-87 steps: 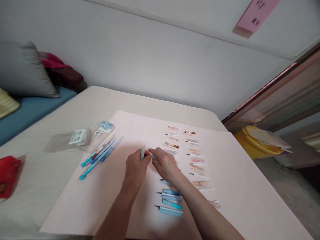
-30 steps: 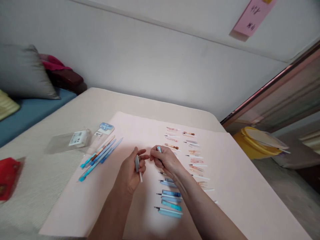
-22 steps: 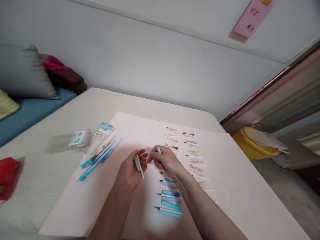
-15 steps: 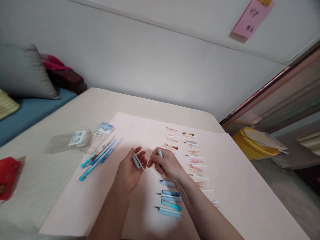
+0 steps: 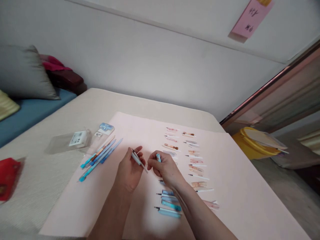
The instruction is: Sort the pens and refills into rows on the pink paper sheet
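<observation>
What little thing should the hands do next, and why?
Maybe lay the thin white stick from the left hand on the pink sheet: that hand holds it with a pale tube, the right hand holds a blue piece, and similar sticks lie there beside coloured tubes.

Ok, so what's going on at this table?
A person's left hand holds a pale pen piece and a thin white stick; the right hand grips a light-blue piece. To the right, separate pen parts lie in two columns on a pale pink sheet. A bunch of pens lies to the left.
</observation>
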A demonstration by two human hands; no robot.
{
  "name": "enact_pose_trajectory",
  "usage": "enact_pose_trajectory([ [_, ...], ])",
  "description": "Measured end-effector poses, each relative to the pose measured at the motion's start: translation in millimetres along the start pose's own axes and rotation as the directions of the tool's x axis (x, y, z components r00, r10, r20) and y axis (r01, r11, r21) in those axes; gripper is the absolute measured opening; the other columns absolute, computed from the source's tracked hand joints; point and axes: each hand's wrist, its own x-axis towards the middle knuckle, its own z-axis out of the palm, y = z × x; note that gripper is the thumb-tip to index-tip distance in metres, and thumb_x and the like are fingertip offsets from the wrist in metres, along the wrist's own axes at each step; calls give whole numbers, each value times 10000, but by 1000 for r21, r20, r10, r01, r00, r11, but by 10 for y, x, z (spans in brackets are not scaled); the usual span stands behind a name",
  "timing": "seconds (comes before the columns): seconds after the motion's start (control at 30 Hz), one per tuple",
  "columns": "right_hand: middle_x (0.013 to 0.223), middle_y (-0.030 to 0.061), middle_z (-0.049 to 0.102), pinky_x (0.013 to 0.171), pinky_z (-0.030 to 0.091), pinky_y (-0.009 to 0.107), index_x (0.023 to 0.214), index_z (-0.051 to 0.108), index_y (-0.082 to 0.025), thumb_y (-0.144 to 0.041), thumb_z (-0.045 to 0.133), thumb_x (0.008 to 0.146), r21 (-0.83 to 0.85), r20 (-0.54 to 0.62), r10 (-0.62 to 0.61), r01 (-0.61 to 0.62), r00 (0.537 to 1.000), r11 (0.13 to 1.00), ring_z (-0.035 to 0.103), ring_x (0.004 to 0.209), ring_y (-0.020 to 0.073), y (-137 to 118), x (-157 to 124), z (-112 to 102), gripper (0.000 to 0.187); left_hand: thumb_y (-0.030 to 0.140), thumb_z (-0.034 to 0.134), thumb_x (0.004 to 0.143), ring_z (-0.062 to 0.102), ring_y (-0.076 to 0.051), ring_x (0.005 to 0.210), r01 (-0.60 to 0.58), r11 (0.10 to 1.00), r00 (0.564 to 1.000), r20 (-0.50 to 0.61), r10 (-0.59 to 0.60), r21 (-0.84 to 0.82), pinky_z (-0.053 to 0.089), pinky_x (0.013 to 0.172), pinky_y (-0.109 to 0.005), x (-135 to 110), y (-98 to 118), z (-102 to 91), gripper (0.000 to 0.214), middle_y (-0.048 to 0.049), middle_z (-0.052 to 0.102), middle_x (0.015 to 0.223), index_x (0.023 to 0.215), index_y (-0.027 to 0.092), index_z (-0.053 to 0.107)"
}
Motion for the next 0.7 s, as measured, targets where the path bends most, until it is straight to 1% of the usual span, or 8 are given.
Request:
enact_pose_trajectory([
  [0.17,524,-40,568,358,183,195,662,543,-172,-185,614,637,7,-28,6,-5,1000,1000,310,356,39,20,65,-34,76,218,501,840,542,-117,590,20,1000,1000,14,-20,0,498,559,-250,-17,8,31,211,-79,570,712,894,57,625],
  [0.27,494,-61,518,369,198,194,724,590,-175,-193,625,644,-3,-41,-23,23,999,1000,324,367,44,29,119,-68,90,117,494,806,552,-112,601,41,999,999,-8,-41,0,510,574,-238,-15,9,46,163,-86,575,737,886,54,622],
  [0.33,499,-59,515,376,211,195,749,615,-174,-203,630,652,-12,-51,-46,46,998,999,332,377,46,18,151,-84,103,46,470,774,562,-109,612,62,998,998,-18,-62,0,512,569,-220,-14,5,51,189,-91,580,754,888,58,620],
  [0.43,540,-35,554,382,230,202,741,636,-165,-224,631,662,-32,-56,-76,75,995,997,350,393,52,-24,185,-87,99,-3,480,732,579,-107,635,72,997,997,-13,-72,36,515,570,-201,-26,-9,56,229,-94,593,775,901,64,619],
  [0.53,545,-29,561,388,248,205,742,645,-160,-242,624,677,-74,-59,-114,110,992,991,361,400,56,-67,206,-78,107,-26,524,697,578,-96,629,32,992,999,12,-34,123,513,573,-188,-59,-31,66,256,-94,613,793,917,67,616],
  [0.7,472,-56,504,399,269,204,749,627,-166,-224,598,680,-155,-97,-149,133,984,979,378,395,67,-82,288,-117,95,5,559,708,553,-81,587,-103,959,994,57,91,266,483,534,-177,-94,-59,68,298,-92,642,803,985,115,578],
])
